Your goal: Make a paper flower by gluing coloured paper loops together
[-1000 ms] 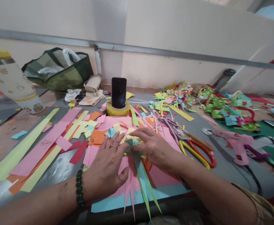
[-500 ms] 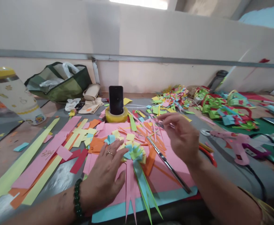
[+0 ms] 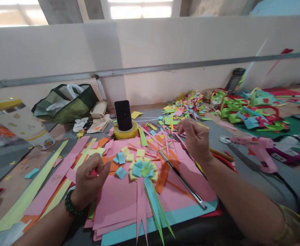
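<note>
A paper flower (image 3: 142, 168) with yellow and blue loops lies on stacked pink sheets (image 3: 119, 212), its pink, blue and green tails pointing toward me. My left hand (image 3: 92, 177) is left of it, fingers curled in and thumb out, with nothing showing in them. Loose blue paper pieces (image 3: 120, 172) lie just right of that hand. Beyond the flower to the right, my right hand (image 3: 196, 140) is closed above thin paper strips; its fingertips face away, hiding whatever they may hold. A slim silver-and-black tool (image 3: 182, 179) lies slanted between the flower and my right forearm.
A phone (image 3: 123, 115) stands in a yellow tape roll (image 3: 125, 132) at the back. Long paper strips (image 3: 34, 181) and a tumbler (image 3: 24, 123) are on the left. A pink glue gun (image 3: 261, 150) with a cord lies right, before red-and-green paper crafts (image 3: 260, 118).
My left hand has drawn back left from the flower and curled from flat to closed, uncovering blue pieces. My right hand has tightened from a loose pinch into a fist. The view has tilted up.
</note>
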### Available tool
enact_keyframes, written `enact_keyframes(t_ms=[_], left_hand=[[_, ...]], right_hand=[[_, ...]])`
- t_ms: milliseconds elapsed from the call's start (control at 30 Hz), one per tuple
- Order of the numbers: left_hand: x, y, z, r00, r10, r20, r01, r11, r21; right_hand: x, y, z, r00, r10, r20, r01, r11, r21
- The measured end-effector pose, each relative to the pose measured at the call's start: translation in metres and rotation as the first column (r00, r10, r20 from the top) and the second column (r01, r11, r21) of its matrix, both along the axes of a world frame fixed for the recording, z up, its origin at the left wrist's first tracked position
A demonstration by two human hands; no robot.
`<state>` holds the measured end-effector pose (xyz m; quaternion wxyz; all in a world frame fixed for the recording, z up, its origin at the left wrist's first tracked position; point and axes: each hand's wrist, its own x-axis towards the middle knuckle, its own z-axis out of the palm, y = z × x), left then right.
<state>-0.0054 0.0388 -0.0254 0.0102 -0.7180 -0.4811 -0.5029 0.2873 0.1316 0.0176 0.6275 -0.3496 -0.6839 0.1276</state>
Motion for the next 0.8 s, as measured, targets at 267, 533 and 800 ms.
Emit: enact_keyframes(t_ms=[267, 533, 800], left_hand=[[-0.021, 0.022, -0.004, 0.969, 0.131, 0.212, -0.109, 0.988, -0.111], [-0.032, 0.029, 0.002, 0.951, 0.253, 0.177, -0.228, 0.962, -0.147], [-0.037, 0.036, -0.003, 0.94, 0.284, 0.191, -0.251, 0.951, -0.18]], right_hand=[[-0.003, 0.005, -0.008, 0.998, 0.034, 0.055, -0.028, 0.994, -0.107], [-0.002, 0.006, -0.012, 0.996, 0.041, 0.077, -0.028, 0.986, -0.166], [-0.003, 0.006, -0.008, 0.968, 0.027, 0.249, 0.028, 0.976, -0.216]])
